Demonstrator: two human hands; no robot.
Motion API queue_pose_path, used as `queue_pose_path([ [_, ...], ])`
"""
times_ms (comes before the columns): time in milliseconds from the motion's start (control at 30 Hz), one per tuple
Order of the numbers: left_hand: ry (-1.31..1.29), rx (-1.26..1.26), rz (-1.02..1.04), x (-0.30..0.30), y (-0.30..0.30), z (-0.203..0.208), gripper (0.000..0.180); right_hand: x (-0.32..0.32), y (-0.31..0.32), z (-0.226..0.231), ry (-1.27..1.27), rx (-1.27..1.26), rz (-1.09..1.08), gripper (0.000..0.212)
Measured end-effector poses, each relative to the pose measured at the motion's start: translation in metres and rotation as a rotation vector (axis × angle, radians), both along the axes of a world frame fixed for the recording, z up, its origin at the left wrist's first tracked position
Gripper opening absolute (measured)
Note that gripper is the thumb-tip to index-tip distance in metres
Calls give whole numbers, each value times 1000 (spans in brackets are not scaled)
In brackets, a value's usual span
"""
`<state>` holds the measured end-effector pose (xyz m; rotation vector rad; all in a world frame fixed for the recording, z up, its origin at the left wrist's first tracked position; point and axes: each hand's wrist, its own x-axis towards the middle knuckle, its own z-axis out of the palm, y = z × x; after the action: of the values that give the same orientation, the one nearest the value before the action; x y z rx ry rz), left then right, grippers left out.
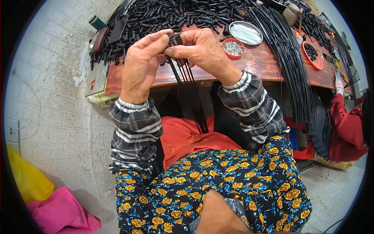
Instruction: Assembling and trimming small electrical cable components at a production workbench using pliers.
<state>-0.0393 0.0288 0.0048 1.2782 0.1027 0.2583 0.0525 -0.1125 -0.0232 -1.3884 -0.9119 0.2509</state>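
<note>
In front of me, above the near table edge, my right hand (202, 50) grips a bundle of thin black rods (186, 76) near their top ends. The rods hang down toward the red cloth (191, 136) on my lap. Close beside it, my left hand (142, 64) has its fingers pinched together at the top of the bundle. Whatever sits between those left fingertips is too small and dark to make out.
Black tubular pieces (167, 15) heap the reddish table (257, 66). Right of my hands are a red bowl of small metal parts (233, 48), a tray of thin clear strips (246, 33) and long black rods (288, 58) overhanging the edge. Another person's gloved hand (339, 84) is far right.
</note>
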Motion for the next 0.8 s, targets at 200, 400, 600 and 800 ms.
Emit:
queue_pose_path([
  [200,-185,43,-18,-1,1,-13,24,4,-4,0,120,-1,213,19],
  [400,-226,11,-102,1,6,-14,25,3,0,-4,144,43,217,20],
  [600,-192,44,-86,1,9,-17,26,2,-7,-11,220,156,304,26],
  [800,-221,25,-69,3,6,-18,26,9,-8,-12,234,111,287,29],
])
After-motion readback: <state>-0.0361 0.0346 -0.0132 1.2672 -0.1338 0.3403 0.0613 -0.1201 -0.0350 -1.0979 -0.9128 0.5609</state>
